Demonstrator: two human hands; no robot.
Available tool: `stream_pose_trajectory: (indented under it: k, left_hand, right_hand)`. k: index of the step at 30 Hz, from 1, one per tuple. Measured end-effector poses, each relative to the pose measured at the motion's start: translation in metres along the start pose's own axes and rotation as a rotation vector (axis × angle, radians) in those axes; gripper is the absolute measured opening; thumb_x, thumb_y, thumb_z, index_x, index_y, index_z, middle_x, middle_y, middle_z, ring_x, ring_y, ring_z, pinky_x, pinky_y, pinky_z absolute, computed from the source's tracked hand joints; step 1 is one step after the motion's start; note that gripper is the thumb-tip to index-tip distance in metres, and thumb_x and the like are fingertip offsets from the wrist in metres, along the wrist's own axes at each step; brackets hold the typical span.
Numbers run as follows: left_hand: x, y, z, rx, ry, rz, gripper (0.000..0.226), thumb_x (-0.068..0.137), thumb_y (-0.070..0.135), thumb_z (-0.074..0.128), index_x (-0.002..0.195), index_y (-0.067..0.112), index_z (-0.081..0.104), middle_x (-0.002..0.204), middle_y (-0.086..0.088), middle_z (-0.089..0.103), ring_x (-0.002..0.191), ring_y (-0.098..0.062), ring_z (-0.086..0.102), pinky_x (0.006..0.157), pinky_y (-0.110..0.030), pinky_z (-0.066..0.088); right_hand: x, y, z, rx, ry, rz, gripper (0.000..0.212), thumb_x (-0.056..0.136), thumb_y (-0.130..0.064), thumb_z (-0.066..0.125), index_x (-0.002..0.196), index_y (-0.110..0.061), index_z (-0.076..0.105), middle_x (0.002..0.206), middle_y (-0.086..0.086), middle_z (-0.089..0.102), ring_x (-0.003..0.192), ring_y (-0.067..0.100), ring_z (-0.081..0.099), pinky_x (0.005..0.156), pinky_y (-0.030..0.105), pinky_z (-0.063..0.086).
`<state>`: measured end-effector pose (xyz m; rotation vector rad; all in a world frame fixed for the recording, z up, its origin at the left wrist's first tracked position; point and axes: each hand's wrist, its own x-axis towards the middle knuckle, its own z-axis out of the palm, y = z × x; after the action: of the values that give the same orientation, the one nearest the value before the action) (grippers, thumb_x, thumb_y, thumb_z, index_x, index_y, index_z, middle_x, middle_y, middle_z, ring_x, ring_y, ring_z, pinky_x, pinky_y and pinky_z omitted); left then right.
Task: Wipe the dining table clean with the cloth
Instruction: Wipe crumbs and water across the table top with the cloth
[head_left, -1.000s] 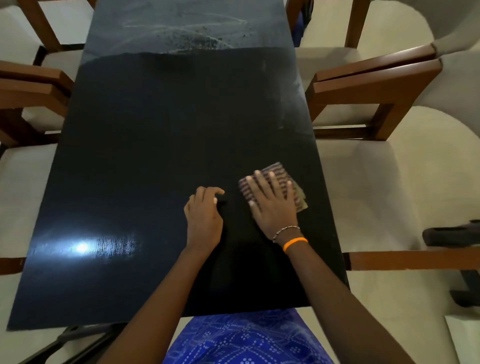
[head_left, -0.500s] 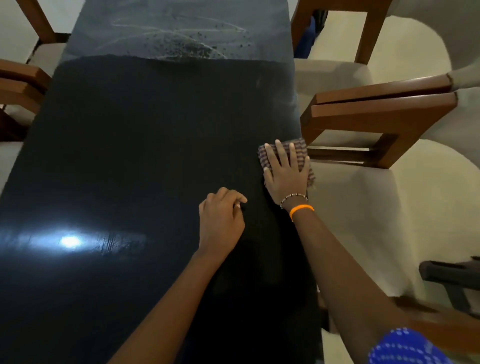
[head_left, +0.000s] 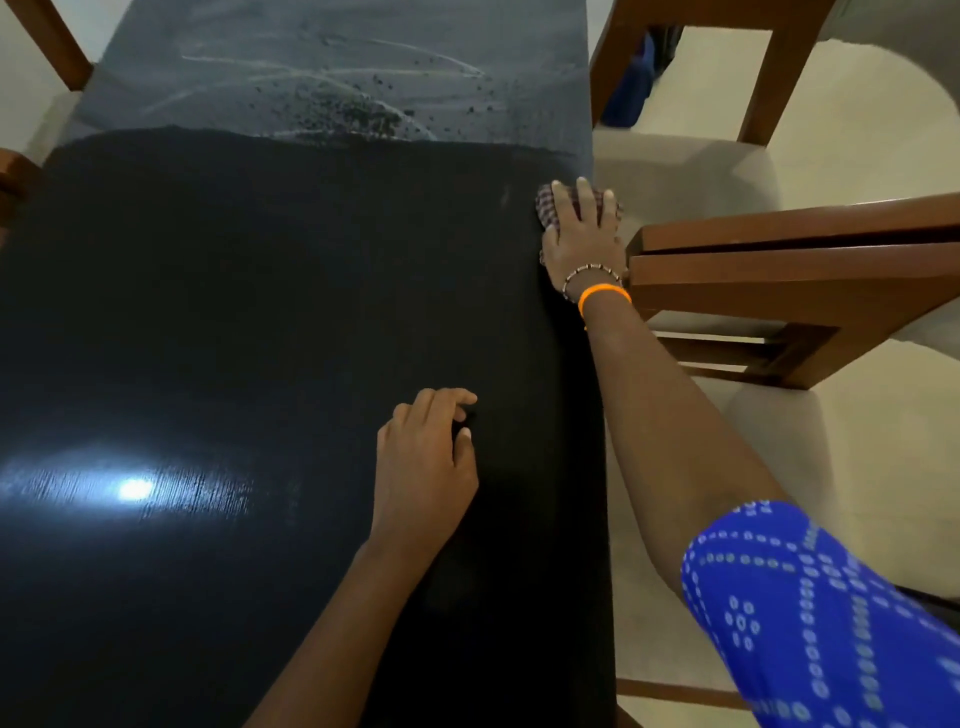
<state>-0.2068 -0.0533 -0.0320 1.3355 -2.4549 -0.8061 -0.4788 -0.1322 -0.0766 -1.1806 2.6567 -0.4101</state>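
Head view: a long, glossy black rectangular desk (head_left: 260, 322) runs away from the person, with brown wooden chairs drawn up along both sides. The right hand (head_left: 582, 234) lies flat on a small checked brown-and-white cloth (head_left: 545, 205) at the desk's right edge, about midway along its visible length; the fingers are straight and spread, pressing the cloth down rather than curling round it, and part of the cloth peeks out past the fingertips and on the thumb side. That wrist carries an orange band (head_left: 605, 296) and a thin beaded bracelet (head_left: 587, 271), and it sits just beside the arm of the nearest brown wooden chair with a pale cushioned seat (head_left: 779, 270).

The left hand (head_left: 426, 462) rests on the bare desk nearer the person, well apart from the cloth, its grip narrow: fingers loosely curled, holding nothing that can be seen.

Beyond the cloth, the far end of the desk shows a greyish patch with pale streaks and a scatter of dark crumbs (head_left: 358, 111) (the near, darker part looks smooth and carries a bright reflected light). A blue sleeve with white dotted pattern (head_left: 810, 613) covers the right upper arm.
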Motion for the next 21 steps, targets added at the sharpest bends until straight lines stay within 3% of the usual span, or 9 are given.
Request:
stream_pose_trajectory:
  k: [8,14,21]
  left_hand:
    - [-0.012,-0.010,-0.011,0.013,-0.025,0.020,0.026,0.086,0.011,0.053,0.106,0.028,0.058,0.097,0.014,0.057,0.089,-0.003,0.048,0.083,-0.021,0.029]
    - [-0.031,-0.007,-0.013,0.015,-0.049,0.066,0.022,0.089,0.014,0.048,0.100,0.029,0.060,0.092,0.013,0.056,0.083,-0.004,0.046,0.080,-0.023,0.034]
    - [-0.064,-0.004,-0.019,0.004,-0.081,0.155,0.021,0.090,0.014,0.047,0.098,0.027,0.061,0.094,0.008,0.057,0.081,-0.005,0.044,0.079,-0.026,0.039]
  right_hand:
    - [0.005,-0.001,-0.003,-0.010,-0.064,-0.010,0.058,0.097,-0.032,0.034,0.150,-0.028,0.009,0.160,0.003,0.003,0.146,0.034,-0.002,0.119,0.050,0.007]
    - [-0.077,-0.004,0.005,-0.003,-0.009,0.030,0.059,0.095,-0.034,0.038,0.148,-0.034,0.014,0.159,-0.002,0.009,0.146,0.030,0.004,0.104,0.061,0.028]
    - [-0.190,-0.003,0.011,-0.022,-0.019,0.073,0.061,0.094,-0.035,0.042,0.148,-0.034,0.014,0.159,-0.001,0.010,0.145,0.030,0.005,0.097,0.061,0.035]
